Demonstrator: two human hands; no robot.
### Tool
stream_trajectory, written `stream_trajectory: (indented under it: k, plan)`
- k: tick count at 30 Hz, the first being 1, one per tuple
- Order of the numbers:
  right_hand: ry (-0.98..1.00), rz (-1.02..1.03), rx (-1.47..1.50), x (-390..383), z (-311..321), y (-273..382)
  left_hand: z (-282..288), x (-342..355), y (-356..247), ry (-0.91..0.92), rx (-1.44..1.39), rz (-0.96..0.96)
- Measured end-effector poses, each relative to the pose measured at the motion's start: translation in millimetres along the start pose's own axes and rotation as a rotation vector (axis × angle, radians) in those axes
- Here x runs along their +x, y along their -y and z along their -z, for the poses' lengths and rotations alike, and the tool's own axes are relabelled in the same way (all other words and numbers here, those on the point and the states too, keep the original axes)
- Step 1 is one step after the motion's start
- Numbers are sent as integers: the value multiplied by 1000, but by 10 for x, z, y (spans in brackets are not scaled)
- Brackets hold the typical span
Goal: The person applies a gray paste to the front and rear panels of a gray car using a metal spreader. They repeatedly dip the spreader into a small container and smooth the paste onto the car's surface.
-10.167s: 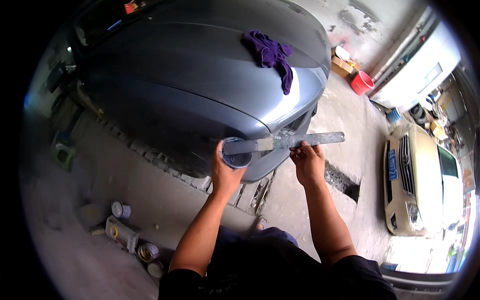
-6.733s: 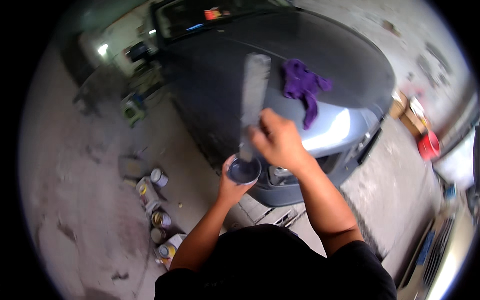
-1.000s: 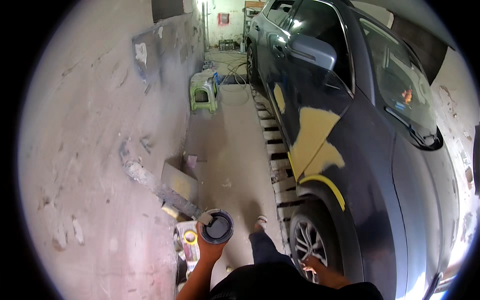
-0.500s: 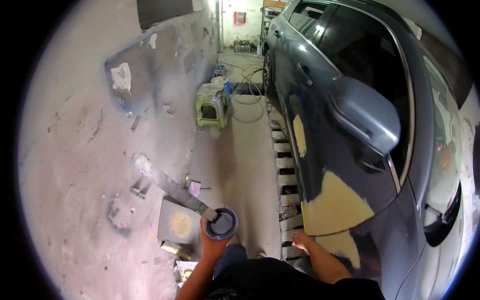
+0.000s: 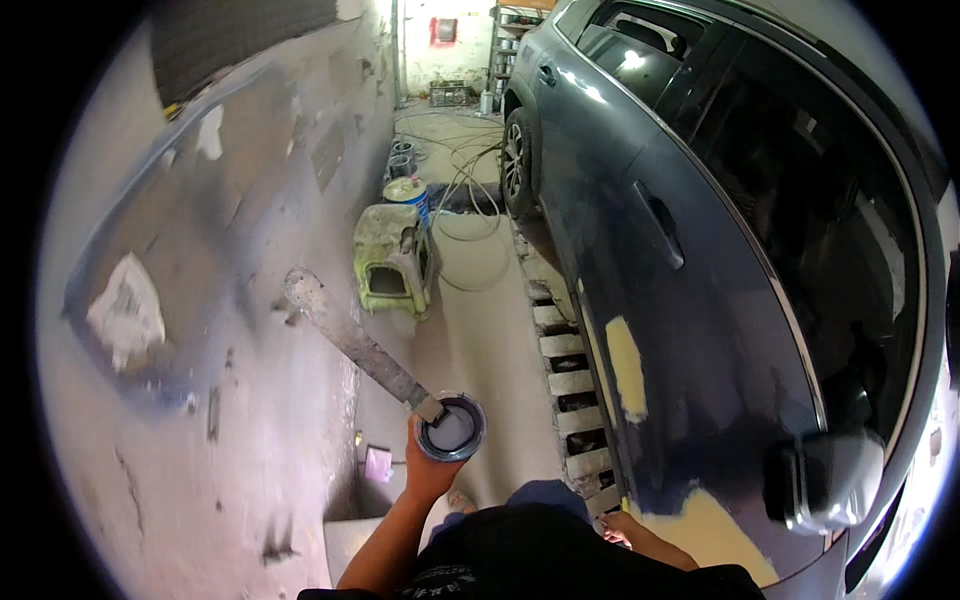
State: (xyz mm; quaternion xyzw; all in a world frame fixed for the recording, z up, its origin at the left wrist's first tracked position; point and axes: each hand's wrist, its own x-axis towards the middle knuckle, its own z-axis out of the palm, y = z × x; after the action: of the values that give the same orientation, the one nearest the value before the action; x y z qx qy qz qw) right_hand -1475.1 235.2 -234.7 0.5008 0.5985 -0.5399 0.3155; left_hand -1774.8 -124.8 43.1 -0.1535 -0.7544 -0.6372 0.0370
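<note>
My left hand [image 5: 428, 468] is closed round the side of a round, open can [image 5: 478, 452] of grey liquid, held upright in front of me. A long, flat, stained stirring stick [image 5: 350, 335] leans out of the can to the upper left, its lower end inside the rim. My right hand [image 5: 618, 530] hangs low by the car door with its fingers curled; what they hold, if anything, is too small to make out. Close to it is a dark grey car [image 5: 690, 350] with patches of cream filler [image 5: 712, 530] on its door panels.
A green-and-grey step stool [image 5: 392, 262] stands by the left wall, with a blue-and-white bucket [image 5: 408, 190] behind it. Hoses [image 5: 470, 190] lie coiled on the floor farther off. A slatted floor drain [image 5: 570, 383] runs along the car. The wing mirror [image 5: 840, 478] juts out at right.
I have moved forward along the car; the stool, bucket and rear wheel look closer. The can stays in my left hand. My right hand has drawn lower, nearer my body.
</note>
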Motion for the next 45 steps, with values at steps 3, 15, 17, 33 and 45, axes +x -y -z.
stream_trajectory:
  k: [3, 15, 17, 33, 45]
  plan:
    - [21, -94, 125, 400, -38, 780, -153, 856, 239, 30, -39, -12]
    - [145, 133, -46, 2451, 488, 4244, -929, 4178, 954, 43, -106, -33]
    - [107, 663, -349, 2791, 794, 5080, -988, 4753, 982, 64, -50, -29]
    - [-193, 371, -316, 2986, 584, 9760, -1378, 9329, 2490, 245, -208, -195]
    - [-236, 572, -338, 4139, 1096, 12877, -2216, 12157, 3471, 308, -117, -133]
